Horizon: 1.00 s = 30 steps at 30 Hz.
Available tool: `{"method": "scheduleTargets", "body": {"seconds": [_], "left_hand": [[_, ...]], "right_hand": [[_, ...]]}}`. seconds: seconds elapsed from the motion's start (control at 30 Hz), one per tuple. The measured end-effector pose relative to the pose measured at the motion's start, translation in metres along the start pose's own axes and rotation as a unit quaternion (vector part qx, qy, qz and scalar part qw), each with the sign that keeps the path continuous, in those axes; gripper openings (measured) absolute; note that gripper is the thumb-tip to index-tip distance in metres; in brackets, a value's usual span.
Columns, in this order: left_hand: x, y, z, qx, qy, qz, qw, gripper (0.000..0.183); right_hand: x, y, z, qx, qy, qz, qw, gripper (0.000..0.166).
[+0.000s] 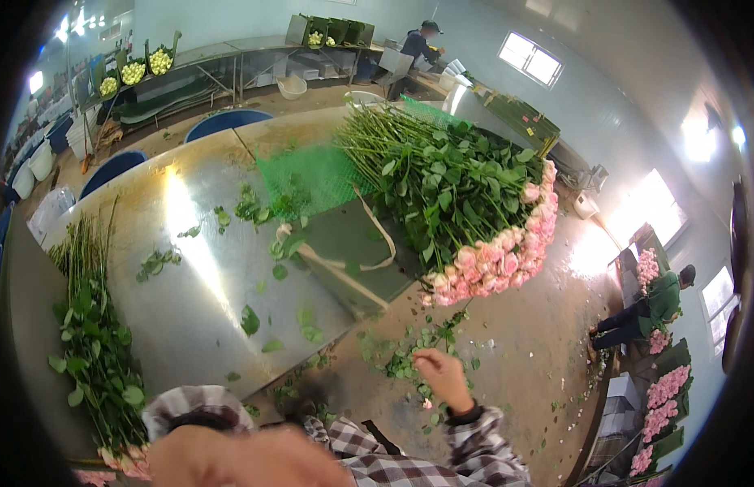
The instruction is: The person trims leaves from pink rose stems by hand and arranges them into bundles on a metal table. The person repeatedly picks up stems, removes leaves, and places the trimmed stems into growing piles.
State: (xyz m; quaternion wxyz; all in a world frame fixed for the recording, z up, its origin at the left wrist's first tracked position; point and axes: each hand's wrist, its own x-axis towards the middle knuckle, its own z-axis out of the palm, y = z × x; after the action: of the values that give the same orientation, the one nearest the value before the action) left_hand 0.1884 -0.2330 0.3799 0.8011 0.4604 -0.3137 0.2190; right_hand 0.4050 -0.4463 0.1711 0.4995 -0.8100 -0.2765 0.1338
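Observation:
My left hand (249,456) is a close, blurred shape at the bottom edge, and its fingers cannot be made out. Past the table's front edge, my right hand (444,378) hangs over the littered floor with its fingers curled in, nothing visible in them. A large heap of pink roses (480,262) lies on the right end of the metal table (188,304), stems pointing away to the upper left. Under it are green plastic netting (316,179) and a dark green sheet with a pale strap (386,234). A smaller rose bundle (100,347) lies at the left.
Loose leaves (250,321) dot the table; cut leaves (407,359) litter the floor. Blue tubs (228,122) stand behind the table. One person (421,45) works at the back bench, another (660,298) at right beside pink roses (668,386). White roses (133,73) sit at back left.

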Motion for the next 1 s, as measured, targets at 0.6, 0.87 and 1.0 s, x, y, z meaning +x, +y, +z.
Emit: {"method": "scheduleTargets", "body": {"seconds": [0.6, 0.87, 1.0], "left_hand": [[0.144, -0.438, -0.242, 0.150, 0.390, -0.343, 0.841, 0.058], [0.164, -0.499, -0.260, 0.024, 0.374, -0.287, 0.882, 0.065], [0.163, -0.496, -0.257, 0.028, 0.351, -0.281, 0.893, 0.066]], "right_hand": [[0.501, 0.019, -0.217, -0.594, -0.138, -0.019, 0.793, 0.088], [0.506, 0.014, -0.228, -0.405, -0.205, -0.160, 0.876, 0.030], [0.480, -0.036, -0.235, -0.314, -0.253, -0.078, 0.912, 0.025]]}}
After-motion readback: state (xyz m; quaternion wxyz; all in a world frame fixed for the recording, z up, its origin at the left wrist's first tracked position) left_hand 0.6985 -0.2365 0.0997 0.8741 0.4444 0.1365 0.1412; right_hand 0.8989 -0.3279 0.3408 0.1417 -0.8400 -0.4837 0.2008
